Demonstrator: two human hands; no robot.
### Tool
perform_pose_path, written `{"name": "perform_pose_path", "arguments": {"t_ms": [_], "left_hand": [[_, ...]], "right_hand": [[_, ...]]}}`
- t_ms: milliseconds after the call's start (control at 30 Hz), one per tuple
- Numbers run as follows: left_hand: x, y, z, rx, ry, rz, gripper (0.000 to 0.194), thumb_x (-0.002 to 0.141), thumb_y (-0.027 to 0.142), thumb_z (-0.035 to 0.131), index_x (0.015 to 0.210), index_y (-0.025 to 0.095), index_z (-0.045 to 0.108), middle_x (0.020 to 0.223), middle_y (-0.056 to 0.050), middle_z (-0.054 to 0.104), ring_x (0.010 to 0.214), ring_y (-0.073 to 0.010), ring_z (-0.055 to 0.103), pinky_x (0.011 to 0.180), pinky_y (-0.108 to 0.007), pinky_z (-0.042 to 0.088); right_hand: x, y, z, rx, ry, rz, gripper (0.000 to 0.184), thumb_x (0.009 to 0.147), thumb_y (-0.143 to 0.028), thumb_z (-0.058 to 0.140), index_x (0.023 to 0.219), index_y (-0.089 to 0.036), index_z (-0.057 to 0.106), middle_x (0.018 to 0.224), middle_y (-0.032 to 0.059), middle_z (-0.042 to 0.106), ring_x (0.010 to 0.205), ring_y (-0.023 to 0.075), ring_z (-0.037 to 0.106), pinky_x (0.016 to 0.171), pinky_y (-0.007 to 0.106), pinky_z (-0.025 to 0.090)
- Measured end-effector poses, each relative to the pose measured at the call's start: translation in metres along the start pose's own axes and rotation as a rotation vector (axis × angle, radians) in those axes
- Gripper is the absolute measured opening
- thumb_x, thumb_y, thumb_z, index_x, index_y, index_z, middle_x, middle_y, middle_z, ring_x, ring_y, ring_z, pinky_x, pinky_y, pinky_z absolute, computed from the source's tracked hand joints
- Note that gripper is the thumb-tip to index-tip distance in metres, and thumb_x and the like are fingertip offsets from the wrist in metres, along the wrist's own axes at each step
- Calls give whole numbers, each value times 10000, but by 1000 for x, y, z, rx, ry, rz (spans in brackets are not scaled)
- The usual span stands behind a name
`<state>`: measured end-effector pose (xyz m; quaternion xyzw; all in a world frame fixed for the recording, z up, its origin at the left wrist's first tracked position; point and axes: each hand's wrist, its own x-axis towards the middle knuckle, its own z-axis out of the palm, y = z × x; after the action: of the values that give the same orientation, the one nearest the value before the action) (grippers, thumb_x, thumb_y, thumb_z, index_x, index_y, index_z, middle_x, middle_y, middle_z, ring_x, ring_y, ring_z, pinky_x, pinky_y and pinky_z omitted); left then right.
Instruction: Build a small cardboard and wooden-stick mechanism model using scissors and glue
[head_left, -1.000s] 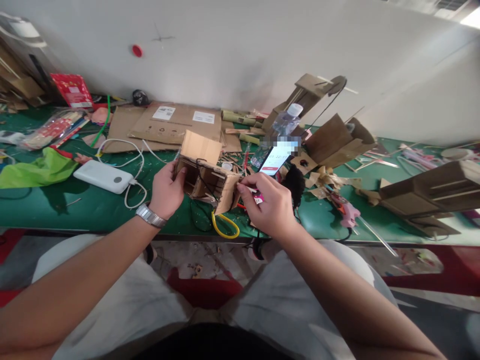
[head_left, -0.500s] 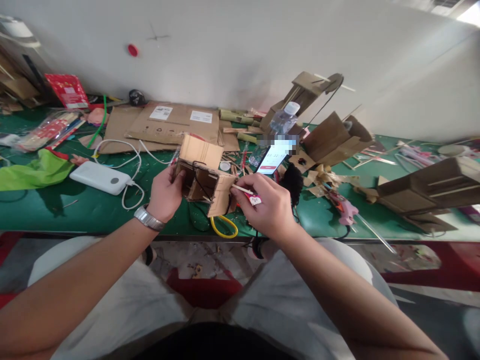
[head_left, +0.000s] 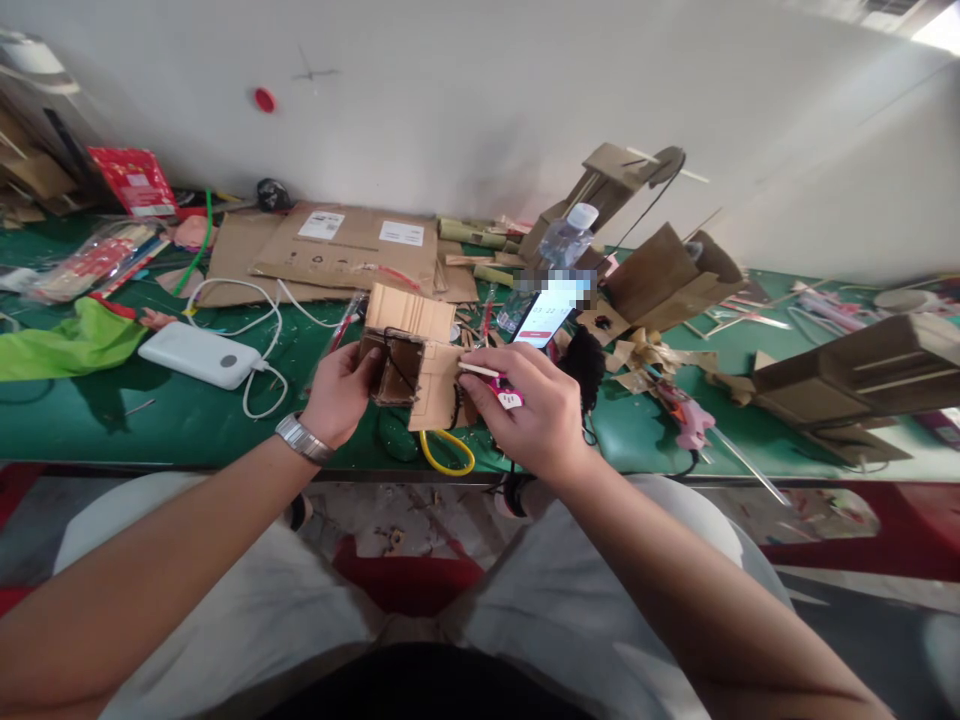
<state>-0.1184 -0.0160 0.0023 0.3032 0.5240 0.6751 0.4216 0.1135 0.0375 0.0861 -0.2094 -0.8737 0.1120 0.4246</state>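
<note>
A small cardboard box model (head_left: 411, 352) with black wire on it is held just above the green table's (head_left: 187, 420) front edge. My left hand (head_left: 341, 390), with a metal watch at the wrist, grips its left side, fingers curled. My right hand (head_left: 529, 405) is closed in a pinch on a thin wooden stick (head_left: 480, 369), whose tip rests against the model's right flap. A pink-and-white tool (head_left: 506, 393) also lies in that hand's fingers. A yellow loop (head_left: 448, 460) hangs below the model.
White power bank (head_left: 201, 354) with cable at left, green bag (head_left: 71, 340) beyond it. Flat cardboard sheets (head_left: 345, 245) at the back. A lit phone (head_left: 546, 318), water bottle (head_left: 566, 238), pink glue gun (head_left: 694, 425), cardboard scraps and a long cardboard piece (head_left: 862, 375) at right.
The model has tipped so its top panel faces me more. My right hand has brought the stick in flat against the model's right flap.
</note>
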Motion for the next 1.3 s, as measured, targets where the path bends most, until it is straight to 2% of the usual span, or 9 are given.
{"name": "perform_pose_path", "arguments": {"t_ms": [400,533,667,767,867,1000,1100,1200,1300], "left_hand": [[-4,1,1,-81,-73,-78,412,708,466,951,867,163,721,846,-41,777,733,-183,695,654,-295,532],[-5,2,1,-108,-79,-77,410,703,452,960,882,166,726,854,-37,775,809,-201,720,689,-298,549],[-2,3,-2,-129,-92,-149,409,635,377,991,839,158,713,805,-40,760,781,-205,721,652,-291,534],[2,1,-4,-119,-79,-163,392,615,341,994,792,161,694,749,-28,738,736,-200,716,639,-298,542],[3,0,-5,-122,-73,-170,386,618,349,990,797,164,703,734,-25,740,767,-221,736,689,-329,581],[1,1,-6,-139,-88,-189,422,586,335,1002,837,151,717,810,-60,779,822,-250,752,739,-361,597],[2,2,-9,-159,-103,-237,388,650,359,957,892,157,731,893,-94,795,842,-269,756,753,-397,608],[8,1,-16,-198,-83,-267,299,765,438,845,925,211,734,942,-86,790,939,-283,762,809,-428,626],[15,3,-25,-200,-47,-155,275,837,526,723,963,283,726,1055,-69,786,1151,-302,731,927,-476,625]], "right_hand": [[0,-6,6,48,37,-17,114,1030,-212,700,1122,-222,767,1009,63,804,897,199,749,802,362,628],[-1,-5,5,74,33,-15,150,1029,-208,696,1158,-239,768,1046,62,798,921,198,741,835,369,629],[-1,-4,5,86,25,-2,155,1031,-214,695,1156,-257,777,1022,60,774,925,203,740,827,383,637],[-1,-3,6,93,29,-59,169,1013,-177,712,1154,-249,770,1030,60,767,930,200,734,841,387,639],[-1,-2,7,101,23,-82,192,1005,-156,715,1176,-233,755,1065,71,776,963,204,734,871,397,643],[-1,-3,8,159,-18,-36,208,1017,-182,697,1218,-221,733,1105,85,766,1022,211,740,905,404,651],[0,-4,6,211,-74,-18,243,1026,-197,681,1267,-204,705,1163,99,745,1060,205,736,913,385,657],[0,-2,3,222,-110,13,301,1030,-251,685,1328,-207,674,1218,104,724,1100,209,721,901,373,665],[1,8,-1,216,-108,66,310,1037,-270,664,1338,-198,662,1227,107,714,1097,210,709,872,356,657]]}}
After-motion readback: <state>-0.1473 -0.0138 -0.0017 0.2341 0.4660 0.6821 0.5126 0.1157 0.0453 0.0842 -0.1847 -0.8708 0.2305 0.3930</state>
